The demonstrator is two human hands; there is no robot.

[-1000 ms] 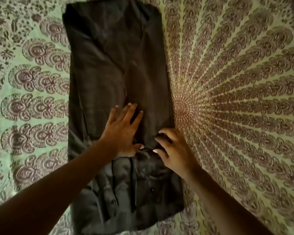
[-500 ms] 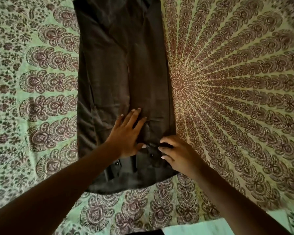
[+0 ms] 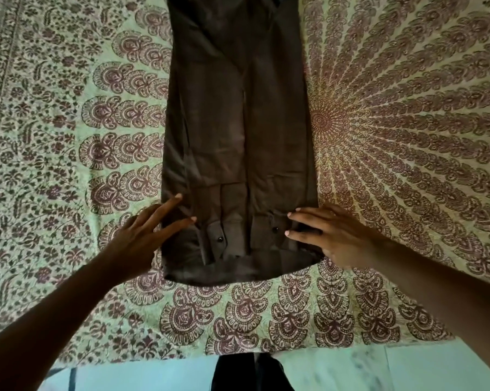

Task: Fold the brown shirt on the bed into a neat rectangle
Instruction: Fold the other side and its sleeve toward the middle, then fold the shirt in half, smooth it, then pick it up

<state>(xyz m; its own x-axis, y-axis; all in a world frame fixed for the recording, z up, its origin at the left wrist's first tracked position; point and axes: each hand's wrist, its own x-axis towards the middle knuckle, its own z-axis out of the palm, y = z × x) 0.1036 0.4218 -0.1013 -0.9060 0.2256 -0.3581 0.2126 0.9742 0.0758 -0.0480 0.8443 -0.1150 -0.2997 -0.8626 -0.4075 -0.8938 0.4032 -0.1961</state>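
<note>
Head view: the brown shirt (image 3: 238,136) lies as a long strip on the patterned bedspread (image 3: 407,136), left hand (image 3: 142,235) and right hand (image 3: 334,235) flat-fingered at its near corners.

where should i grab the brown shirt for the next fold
Take the brown shirt at its two near corners, left hand and right hand coming in from the sides. It lies as a long narrow strip, so this end likely lifts away from you.

A patterned green bedspread (image 3: 68,114) is covering the bed, with pale floor (image 3: 393,368) and dark trousers (image 3: 249,373) showing below its edge.
</note>
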